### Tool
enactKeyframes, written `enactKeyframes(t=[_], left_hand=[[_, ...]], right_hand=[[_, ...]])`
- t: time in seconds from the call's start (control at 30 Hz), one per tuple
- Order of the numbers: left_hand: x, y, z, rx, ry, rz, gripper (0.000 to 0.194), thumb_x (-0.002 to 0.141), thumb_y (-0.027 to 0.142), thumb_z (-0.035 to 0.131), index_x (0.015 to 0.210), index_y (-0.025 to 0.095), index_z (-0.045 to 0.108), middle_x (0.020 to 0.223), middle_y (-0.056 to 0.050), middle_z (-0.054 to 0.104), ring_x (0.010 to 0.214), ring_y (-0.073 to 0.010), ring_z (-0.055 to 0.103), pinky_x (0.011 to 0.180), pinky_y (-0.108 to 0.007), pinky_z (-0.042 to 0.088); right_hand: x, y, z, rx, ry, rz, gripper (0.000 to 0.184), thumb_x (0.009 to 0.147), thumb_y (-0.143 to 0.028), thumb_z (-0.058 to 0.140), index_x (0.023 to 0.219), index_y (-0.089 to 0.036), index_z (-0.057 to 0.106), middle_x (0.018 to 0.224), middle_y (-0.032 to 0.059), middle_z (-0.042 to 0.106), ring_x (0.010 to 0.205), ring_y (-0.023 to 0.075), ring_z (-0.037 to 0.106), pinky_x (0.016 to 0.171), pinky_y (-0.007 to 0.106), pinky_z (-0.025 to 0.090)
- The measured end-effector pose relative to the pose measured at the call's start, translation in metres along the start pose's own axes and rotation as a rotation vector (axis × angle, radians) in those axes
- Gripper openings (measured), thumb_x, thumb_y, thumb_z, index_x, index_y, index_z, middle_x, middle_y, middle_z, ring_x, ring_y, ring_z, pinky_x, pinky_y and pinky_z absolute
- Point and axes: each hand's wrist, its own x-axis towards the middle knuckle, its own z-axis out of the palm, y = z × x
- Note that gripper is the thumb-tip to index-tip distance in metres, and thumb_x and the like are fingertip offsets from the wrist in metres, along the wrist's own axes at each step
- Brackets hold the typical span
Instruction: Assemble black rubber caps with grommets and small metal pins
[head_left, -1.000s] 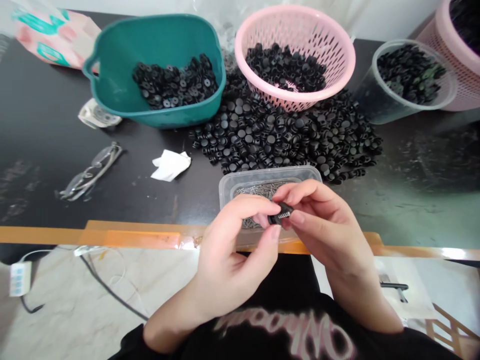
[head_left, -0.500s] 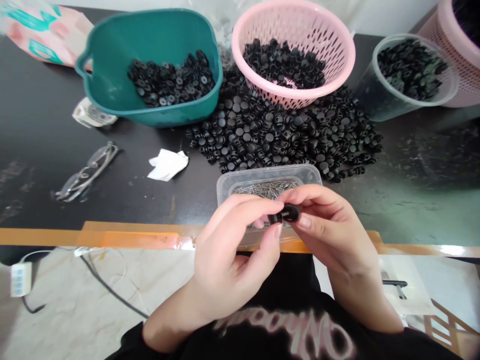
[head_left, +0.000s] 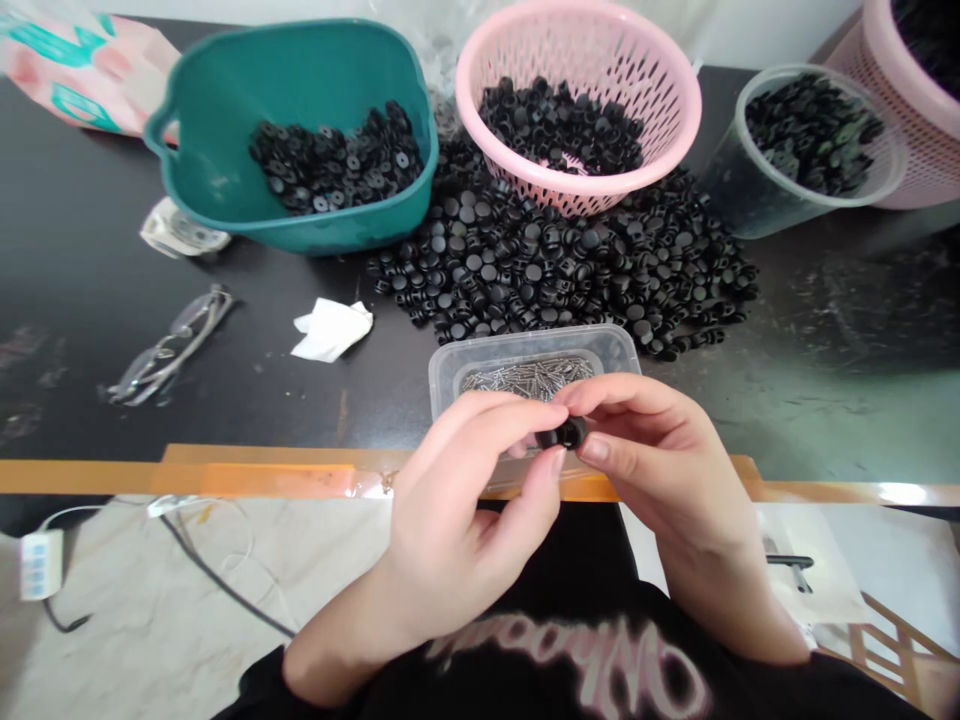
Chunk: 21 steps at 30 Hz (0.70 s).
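Over the table's front edge, my left hand point(head_left: 465, 510) and my right hand point(head_left: 675, 480) meet fingertip to fingertip around a small black plastic cord lock point(head_left: 572, 433). Left thumb and fingers pinch its left part, while the right thumb and index finger grip its right part. The two parts sit close together, and no spring shows between them. Just behind and below the hands is a clear plastic box point(head_left: 442, 365) of small metal springs point(head_left: 525, 378), partly covered by my fingers. Beyond it spreads a heap of black cord locks point(head_left: 517, 265).
A green basin point(head_left: 300, 235) and a pink basket point(head_left: 577, 183) hold black parts at the back. At right stand a clear tub point(head_left: 739, 190) and another pink basket point(head_left: 885, 110). Glasses point(head_left: 172, 345) and a crumpled tissue point(head_left: 332, 329) lie at left.
The right hand has moved slightly left, bringing the cord lock's two parts together. The spring seen between them earlier is now out of sight. The view has shifted slightly.
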Motion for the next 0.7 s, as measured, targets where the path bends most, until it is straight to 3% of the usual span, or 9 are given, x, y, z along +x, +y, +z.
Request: enactKeyframes(t=[0.23, 0.43, 0.6, 0.7], left_hand=[[-0.0021, -0.0062, -0.001, 0.2, -0.014, 0.053, 0.031, 0.093, 0.002, 0.063, 0.119, 0.019, 0.065, 0.108, -0.003, 0.068, 0.097, -0.0131, 0.065, 0.091, -0.025, 0.057], [-0.002, -0.0095, -0.0012, 0.338, -0.04, 0.168, 0.03, 0.093, 0.006, 0.064, 0.121, 0.018, 0.067, 0.102, -0.005, 0.064, 0.092, -0.0167, 0.063, 0.085, -0.032, 0.057], [0.0008, -0.0064, -0.0006, 0.162, -0.074, 0.016, 0.032, 0.092, 0.006, 0.067, 0.12, 0.02, 0.065, 0.108, -0.004, 0.059, 0.094, -0.0142, 0.06, 0.089, -0.028, 0.058], [0.0016, -0.0064, -0.0012, 0.071, -0.049, 0.009, 0.029, 0.091, 0.005, 0.066, 0.114, 0.021, 0.067, 0.105, -0.003, 0.059, 0.089, -0.0134, 0.06, 0.086, -0.029, 0.059]], right_hand=[[0.0001, -0.0048, 0.0024, 0.06, -0.027, 0.044, 0.022, 0.091, -0.017, 0.077, 0.108, -0.032, 0.077, 0.099, -0.0012, 0.08, 0.092, 0.0134, 0.077, 0.093, 0.028, 0.064], [0.0001, -0.0087, 0.0059, 0.016, 0.04, 0.107, 0.029, 0.082, -0.015, 0.086, 0.101, -0.027, 0.068, 0.094, -0.0014, 0.078, 0.089, 0.0165, 0.077, 0.084, 0.03, 0.067], [-0.0009, -0.0039, 0.0024, 0.112, -0.044, 0.048, 0.02, 0.093, -0.018, 0.075, 0.108, -0.031, 0.073, 0.1, -0.0023, 0.079, 0.094, 0.0149, 0.077, 0.089, 0.029, 0.064], [-0.0023, -0.0023, 0.0011, 0.133, -0.088, 0.038, 0.017, 0.094, -0.02, 0.073, 0.105, -0.032, 0.078, 0.102, -0.002, 0.079, 0.097, 0.0157, 0.076, 0.093, 0.032, 0.063]])
